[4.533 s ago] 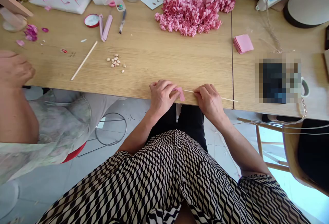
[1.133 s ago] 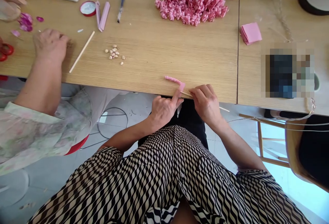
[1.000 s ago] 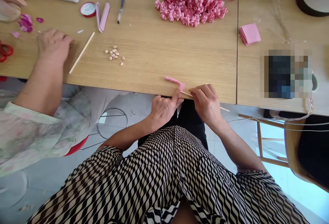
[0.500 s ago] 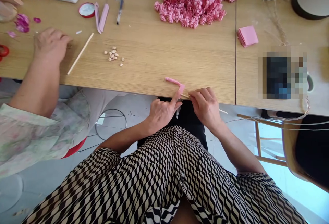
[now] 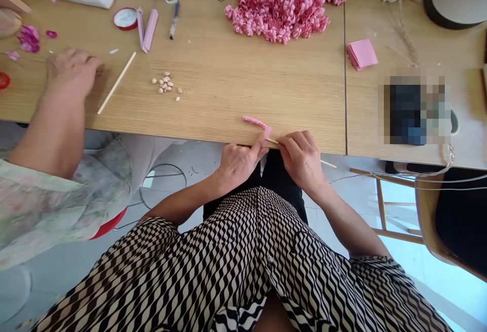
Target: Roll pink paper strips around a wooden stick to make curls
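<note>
At the table's front edge my left hand (image 5: 239,165) is closed, its index finger and thumb pressing a pink paper strip (image 5: 268,132) against the tip of a thin wooden stick (image 5: 271,140). From there a curled, crimped part of the strip (image 5: 254,120) runs up and left over the table. My right hand (image 5: 302,157) is closed round the same stick, whose pale far end (image 5: 328,163) sticks out to the right beyond the palm. The fingertips of both hands are partly hidden.
A co-worker's hand (image 5: 72,73) rests at the left, near a loose wooden stick (image 5: 116,83) and several pale nuts or beads (image 5: 165,85). At the back lies a heap of curled pink paper (image 5: 281,7). Folded pink paper (image 5: 362,54) and a blurred dark object (image 5: 405,113) are at the right.
The whole view has shifted slightly. My hands keep their hold on the stick and paper strip, with only small finger movement. The co-worker's hand stays nearly in place.
</note>
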Tool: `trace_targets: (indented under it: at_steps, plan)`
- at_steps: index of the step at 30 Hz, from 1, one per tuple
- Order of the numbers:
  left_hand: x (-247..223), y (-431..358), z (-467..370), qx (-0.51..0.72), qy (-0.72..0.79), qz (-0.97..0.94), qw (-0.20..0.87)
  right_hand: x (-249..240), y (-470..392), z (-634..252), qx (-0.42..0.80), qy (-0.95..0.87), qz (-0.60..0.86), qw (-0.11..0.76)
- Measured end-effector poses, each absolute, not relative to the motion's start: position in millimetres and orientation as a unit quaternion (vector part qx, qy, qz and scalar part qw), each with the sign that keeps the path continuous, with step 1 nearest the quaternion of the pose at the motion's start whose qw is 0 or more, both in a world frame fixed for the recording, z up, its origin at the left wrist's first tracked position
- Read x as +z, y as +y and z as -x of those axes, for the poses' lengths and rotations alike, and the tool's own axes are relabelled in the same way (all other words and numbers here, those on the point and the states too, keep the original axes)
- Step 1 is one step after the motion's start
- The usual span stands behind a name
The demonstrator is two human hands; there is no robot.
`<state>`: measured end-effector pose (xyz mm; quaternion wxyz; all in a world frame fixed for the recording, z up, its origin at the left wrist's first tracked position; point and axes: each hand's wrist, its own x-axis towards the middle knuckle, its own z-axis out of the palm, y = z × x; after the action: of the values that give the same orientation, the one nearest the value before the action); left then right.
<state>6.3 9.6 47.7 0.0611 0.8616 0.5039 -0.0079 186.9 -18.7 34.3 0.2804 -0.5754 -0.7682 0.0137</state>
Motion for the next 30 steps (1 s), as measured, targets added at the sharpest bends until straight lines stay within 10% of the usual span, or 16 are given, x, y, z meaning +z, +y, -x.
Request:
trace_targets:
  at_steps: [30]
  plan:
    - [50.3, 15.4, 16.2, 0.147, 0.467, -0.872, 0.011, 33.2, -10.8, -181.6, 0.038, -0.778, 0.585, 0.225]
